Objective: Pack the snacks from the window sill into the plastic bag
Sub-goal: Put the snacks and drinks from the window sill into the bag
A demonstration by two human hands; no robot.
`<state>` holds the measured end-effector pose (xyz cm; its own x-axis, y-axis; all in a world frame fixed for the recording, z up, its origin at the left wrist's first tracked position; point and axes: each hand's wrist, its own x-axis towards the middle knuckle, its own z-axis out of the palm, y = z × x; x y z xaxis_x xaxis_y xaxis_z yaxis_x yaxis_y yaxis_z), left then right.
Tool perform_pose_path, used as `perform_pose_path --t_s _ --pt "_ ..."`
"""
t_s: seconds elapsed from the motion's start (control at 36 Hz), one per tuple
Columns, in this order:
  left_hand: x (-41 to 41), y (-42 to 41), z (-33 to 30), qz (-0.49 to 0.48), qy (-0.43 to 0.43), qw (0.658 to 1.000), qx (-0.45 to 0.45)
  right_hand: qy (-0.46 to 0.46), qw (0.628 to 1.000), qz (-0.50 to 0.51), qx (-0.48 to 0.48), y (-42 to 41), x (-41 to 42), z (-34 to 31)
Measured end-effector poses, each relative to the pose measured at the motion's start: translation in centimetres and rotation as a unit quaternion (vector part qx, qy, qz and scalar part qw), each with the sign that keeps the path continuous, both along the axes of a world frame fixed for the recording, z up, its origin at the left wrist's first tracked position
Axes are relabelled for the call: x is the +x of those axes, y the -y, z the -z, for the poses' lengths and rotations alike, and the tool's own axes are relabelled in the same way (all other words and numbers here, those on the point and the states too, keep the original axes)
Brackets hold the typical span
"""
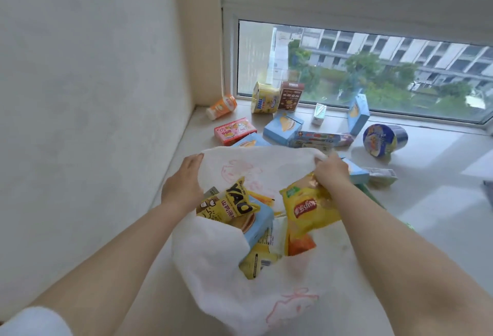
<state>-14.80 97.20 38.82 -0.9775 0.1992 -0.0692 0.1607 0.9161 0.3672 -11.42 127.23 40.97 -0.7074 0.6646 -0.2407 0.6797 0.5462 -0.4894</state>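
Bag: a thin white plastic bag (240,263) with faint pink line drawings, soft and crumpled, lies on the window sill (440,202) near its front edge, mouth held wide.
Left hand: the left hand (184,186) holds the bag's rim on the wall side, fingers curled over the film; the grip is closed on the bag's edge.
Right hand: the right hand (332,171) has its grip pinched on the top of a glossy yellow chip packet (310,209), puffy and crinkled, hanging over the bag's mouth; it seems to catch the far rim too, though I cannot tell for sure.
In the bag: a yellow and black foil packet (232,203), a flat light blue carton (257,225) with a picture of round cakes, an orange packet (300,245) and another yellow packet (260,259), all tumbled together.
Sill surface: smooth pale stone, glossy.
Back left corner: a small orange and white bottle (221,107) lying on its side.
Along the window edge: a yellow box (265,98) and a brown carton (290,96) upright side by side, a small pale green carton (318,114), a tall blue box (358,114) upright.
Middle of sill: a red and pink box (234,131) lying flat, a blue box (282,127), a long printed box (316,139).
Right side: a round blue noodle cup (384,139) tipped on its side, a small pale wrapped pack (381,177) near it.
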Motion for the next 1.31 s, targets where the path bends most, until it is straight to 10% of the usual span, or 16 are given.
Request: perform_pose_path --t_s 0.17,0.25,0.36,0.44,0.53,0.69,0.86,1.03,1.31 --pt "0.1 0.9 1.4 0.041 0.050 0.979 -0.192 0.088 0.992 -0.094 0.016 0.8 2.7 2.7" --pt "1.2 0.5 1.6 0.063 -0.061 0.963 -0.255 0.098 0.994 -0.047 0.029 0.5 4.4 4.1" --pt "3.8 -1.1 3.6 0.305 -0.264 0.909 -0.107 0.164 0.986 0.036 0.000 1.0 7.1 5.9" --pt "7.4 -1.9 5.3 0.437 -0.139 0.871 -0.176 0.214 0.975 0.043 -0.044 1.7 8.7 8.2" --pt "9.7 -0.4 6.8 0.386 0.056 0.875 -0.288 0.228 0.973 0.011 -0.026 2.1 10.5 10.1" --pt "13.6 2.3 6.8 0.276 0.123 0.890 -0.341 0.231 0.964 -0.131 -0.011 2.4 13.5 9.7" --pt "16.4 5.2 4.6 0.287 0.012 0.934 -0.211 0.061 0.991 -0.104 -0.053 1.2 16.3 7.0" --pt "21.2 5.1 3.8 0.364 0.134 0.842 -0.374 0.231 0.936 -0.266 0.020 1.9 21.1 8.2" --pt "18.2 -2.0 0.1 0.287 0.008 0.937 -0.197 0.057 0.977 -0.159 0.129 2.9 20.1 5.9"
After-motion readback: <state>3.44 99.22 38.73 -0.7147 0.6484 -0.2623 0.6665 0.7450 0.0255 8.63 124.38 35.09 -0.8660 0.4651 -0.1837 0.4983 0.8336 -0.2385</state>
